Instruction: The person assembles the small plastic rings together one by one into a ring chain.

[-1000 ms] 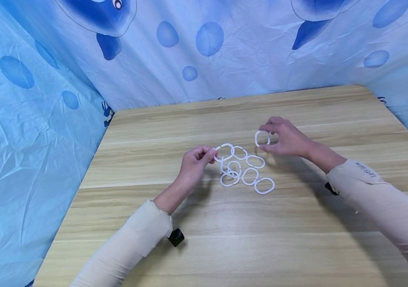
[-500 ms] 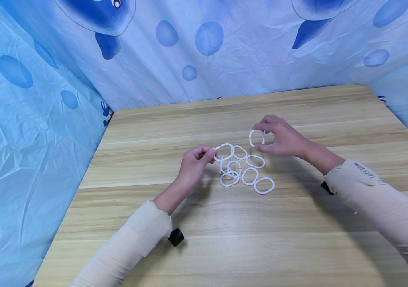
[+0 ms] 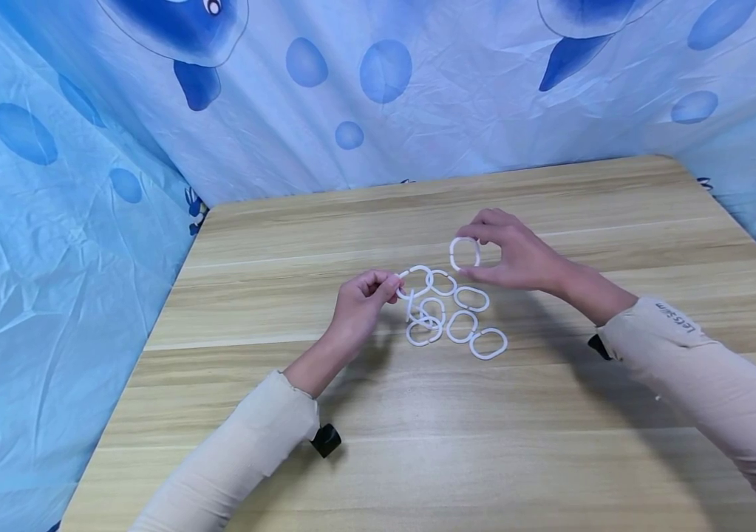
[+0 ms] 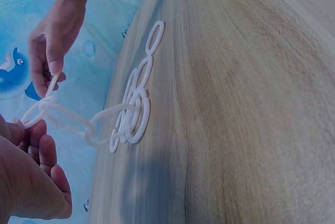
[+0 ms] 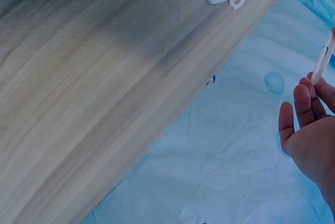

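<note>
Between thumb and forefinger my left hand [image 3: 359, 307] pinches a white oval plastic chain link [image 3: 420, 267]. In the left wrist view, a hanging link [image 4: 65, 111] runs from this grip toward the pile, hooked to another link [image 4: 107, 110]. My right hand [image 3: 520, 255] holds a separate white link [image 3: 451, 255] upright between thumb and fingers, just behind and right of the left hand's link. In the right wrist view the same link [image 5: 320, 66] shows edge-on at the fingertips. Several more white links [image 3: 488, 357] lie on the table between and in front of the hands, some overlapping.
The wood-grain table [image 3: 484, 458] stretches out on all sides of the links. Behind it and to its left hangs a blue curtain [image 3: 417, 125] with whales and bubbles. A small black object [image 3: 327, 440] sits under the left sleeve cuff [image 3: 284, 414].
My right hand has moved left, and slightly away from me, with its link, closer to the left hand's link. The left hand and the links on the table stay as they were.
</note>
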`<state>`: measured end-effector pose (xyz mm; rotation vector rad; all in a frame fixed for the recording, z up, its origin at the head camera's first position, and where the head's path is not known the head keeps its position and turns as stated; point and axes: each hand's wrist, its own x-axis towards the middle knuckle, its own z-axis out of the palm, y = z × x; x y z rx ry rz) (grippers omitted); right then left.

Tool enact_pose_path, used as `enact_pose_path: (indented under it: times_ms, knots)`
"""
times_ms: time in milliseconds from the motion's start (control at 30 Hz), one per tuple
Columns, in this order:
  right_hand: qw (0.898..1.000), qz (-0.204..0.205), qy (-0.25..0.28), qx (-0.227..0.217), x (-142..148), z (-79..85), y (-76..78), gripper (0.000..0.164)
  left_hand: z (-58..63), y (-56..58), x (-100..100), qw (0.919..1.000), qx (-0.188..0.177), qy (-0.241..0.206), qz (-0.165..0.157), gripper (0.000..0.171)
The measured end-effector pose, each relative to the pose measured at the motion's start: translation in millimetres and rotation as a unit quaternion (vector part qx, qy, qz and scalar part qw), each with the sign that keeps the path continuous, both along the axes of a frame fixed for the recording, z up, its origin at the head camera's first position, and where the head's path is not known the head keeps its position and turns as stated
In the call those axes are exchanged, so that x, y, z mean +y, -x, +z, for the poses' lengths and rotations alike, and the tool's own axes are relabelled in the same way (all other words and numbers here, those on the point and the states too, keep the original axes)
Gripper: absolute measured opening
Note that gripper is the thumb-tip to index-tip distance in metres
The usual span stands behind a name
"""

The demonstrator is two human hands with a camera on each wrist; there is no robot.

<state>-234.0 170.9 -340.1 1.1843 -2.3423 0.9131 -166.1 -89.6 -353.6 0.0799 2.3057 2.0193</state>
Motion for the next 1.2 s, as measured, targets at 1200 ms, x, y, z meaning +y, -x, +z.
enact_pose_path:
  times_ms: [1200]
  knots:
    - [0.999,0.049,0.018,0.006,-35,21.2,-17.7,0.047,-3.3,0.9,1,1.0000,0.001,0.001,0.000,0.021]
